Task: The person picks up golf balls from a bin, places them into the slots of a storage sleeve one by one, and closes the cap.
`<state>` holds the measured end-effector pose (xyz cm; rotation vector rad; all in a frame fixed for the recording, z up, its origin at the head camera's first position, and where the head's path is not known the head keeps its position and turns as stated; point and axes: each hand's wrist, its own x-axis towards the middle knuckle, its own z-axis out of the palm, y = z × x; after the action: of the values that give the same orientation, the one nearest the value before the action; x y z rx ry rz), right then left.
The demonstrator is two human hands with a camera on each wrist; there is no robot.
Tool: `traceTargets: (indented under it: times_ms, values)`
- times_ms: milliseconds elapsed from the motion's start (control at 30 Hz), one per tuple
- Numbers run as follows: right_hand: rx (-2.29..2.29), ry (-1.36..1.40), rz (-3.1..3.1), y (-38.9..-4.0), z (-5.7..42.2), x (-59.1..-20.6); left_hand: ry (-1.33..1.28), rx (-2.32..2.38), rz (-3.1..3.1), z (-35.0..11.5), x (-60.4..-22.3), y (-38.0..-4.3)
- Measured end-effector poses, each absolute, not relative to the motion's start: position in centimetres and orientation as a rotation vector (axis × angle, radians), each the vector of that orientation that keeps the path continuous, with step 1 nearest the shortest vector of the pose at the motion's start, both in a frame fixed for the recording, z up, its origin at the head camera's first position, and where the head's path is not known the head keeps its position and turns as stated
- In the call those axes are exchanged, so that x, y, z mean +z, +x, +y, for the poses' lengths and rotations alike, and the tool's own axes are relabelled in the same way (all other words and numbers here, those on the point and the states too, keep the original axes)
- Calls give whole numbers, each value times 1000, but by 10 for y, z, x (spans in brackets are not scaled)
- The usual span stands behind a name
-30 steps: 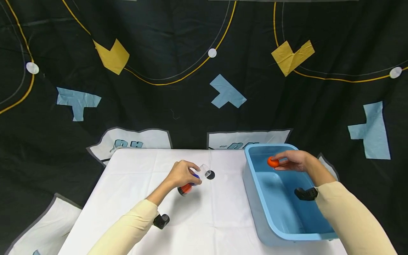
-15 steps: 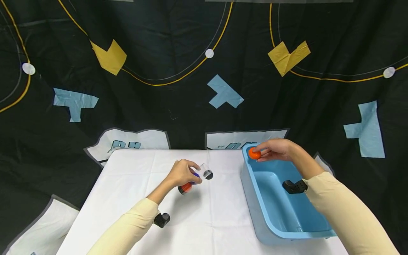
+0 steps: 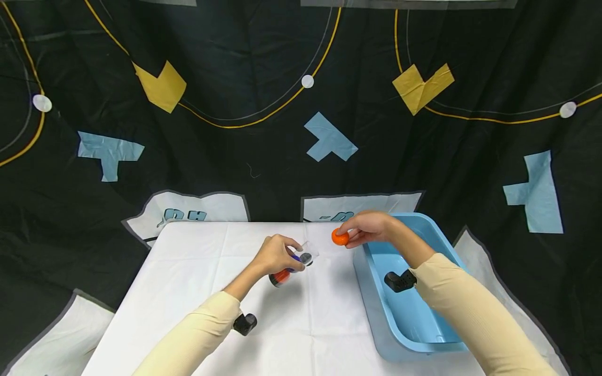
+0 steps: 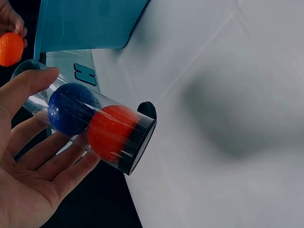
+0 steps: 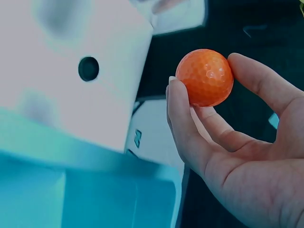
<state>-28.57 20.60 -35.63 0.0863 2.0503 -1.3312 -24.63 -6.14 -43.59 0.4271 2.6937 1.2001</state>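
My left hand point(image 3: 277, 254) grips a clear tube point(image 4: 128, 114) with a black cap at its lower end, held tilted above the white table. Inside it a red ball point(image 4: 111, 133) lies against the black end, and a blue ball point(image 4: 71, 109) sits behind that one. The tube's other end points up and right. Between thumb and fingertips, my right hand point(image 3: 369, 228) pinches an orange golf ball point(image 5: 205, 77), past the left rim of the blue bin and a short way from the tube's upper end.
A light blue bin point(image 3: 383, 308) stands on the right of the white table point(image 3: 188, 292). On the tabletop beyond the tube is a black disc point(image 5: 89, 69). A black curtain point(image 3: 254, 172) hangs behind the table's far edge.
My right hand has carried the orange golf ball left, from over the bin to above the table near the tube. The left hand and tube have shifted slightly right.
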Motion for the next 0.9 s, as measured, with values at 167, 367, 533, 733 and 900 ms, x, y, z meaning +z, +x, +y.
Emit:
traceTargets:
  times_ms: [167,367,533,733,900]
  values:
    - [-1300,64,2053,-281,186,-365,411,1186,2691,-59,-437,-246]
    - [-1296,66,2057,-279,170,-372,411,1180,2693,-58,-436,-246]
    - [-1312,57,2051,-279,163,-376,419,1187,2685,-58,-433,-245]
    - [-1331,54,2044,-279,159,-381,430,1178,2677,-57,-433,-245]
    - [-1340,61,2045,-278,156,-383,442,1193,2678,-57,-433,-245]
